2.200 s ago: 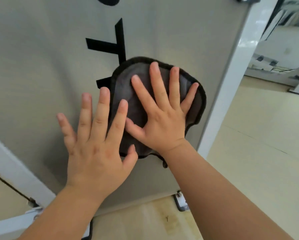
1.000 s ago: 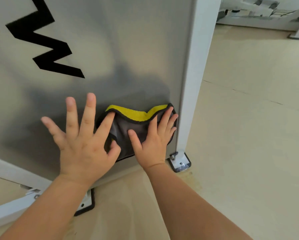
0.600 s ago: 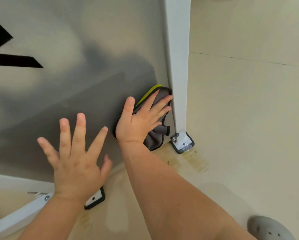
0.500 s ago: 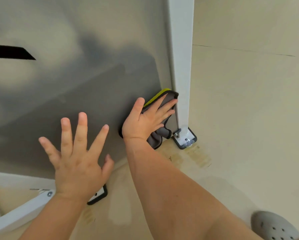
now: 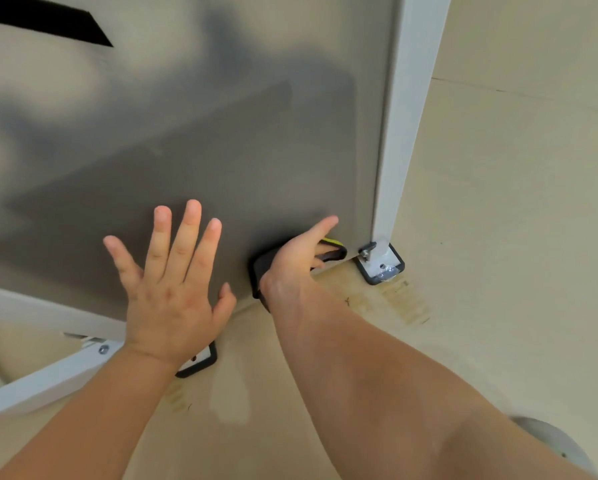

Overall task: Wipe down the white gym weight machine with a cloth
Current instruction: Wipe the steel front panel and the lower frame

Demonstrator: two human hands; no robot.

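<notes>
My left hand [image 5: 172, 292] flat, fingers spread, on the grey panel [image 5: 221, 133]. My right hand [image 5: 295, 263] grips the cloth [image 5: 258, 271] at panel's bottom edge near white post [image 5: 406, 116]; cloth mostly hidden, fingertips unseen.

Floor [image 5: 515, 220]: beige, stained beside post [image 5: 406, 133].
On it: post's foot [image 5: 380, 266]; second foot [image 5: 200, 362], left of post; grey shoe [image 5: 550, 441].

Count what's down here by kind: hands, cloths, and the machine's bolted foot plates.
Hands: 2, left hand, right hand
Cloths: 1, cloth
Foot plates: 2, foot plate under the post, foot plate by the left wrist
Total: 5
</notes>
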